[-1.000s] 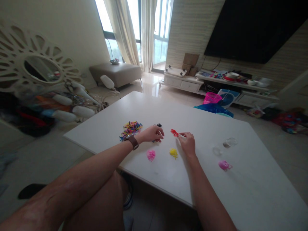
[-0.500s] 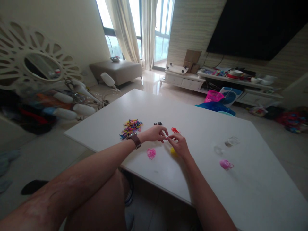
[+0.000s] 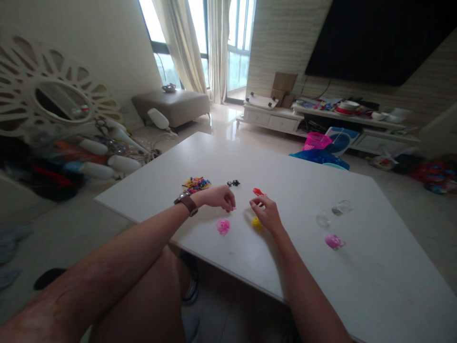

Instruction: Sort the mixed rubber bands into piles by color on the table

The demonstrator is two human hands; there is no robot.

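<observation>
My left hand (image 3: 222,197), with a watch at its wrist, pinches a small pink band (image 3: 233,208) above the white table. Just below it lies a pink pile of bands (image 3: 223,226). My right hand (image 3: 266,210) hovers between a red pile (image 3: 257,191) and a yellow pile (image 3: 256,223), its fingers curled together; whether anything is between them is too small to tell. A mixed-colour heap (image 3: 197,185) sits beyond my left wrist, partly hidden by it. Black bands (image 3: 234,183) lie behind my left hand.
On the right of the white table (image 3: 357,286) are a clear container (image 3: 342,207), a clear round piece (image 3: 323,219) and a pink-purple object (image 3: 334,241). Beyond the table's far edge stand a pink basket (image 3: 317,141) and a blue item (image 3: 310,157).
My hands have moved apart; they were nearly touching at the fingertips. My left hand has shifted left and turned downward, with the pink band showing in its fingers. My right hand stays near the same spot.
</observation>
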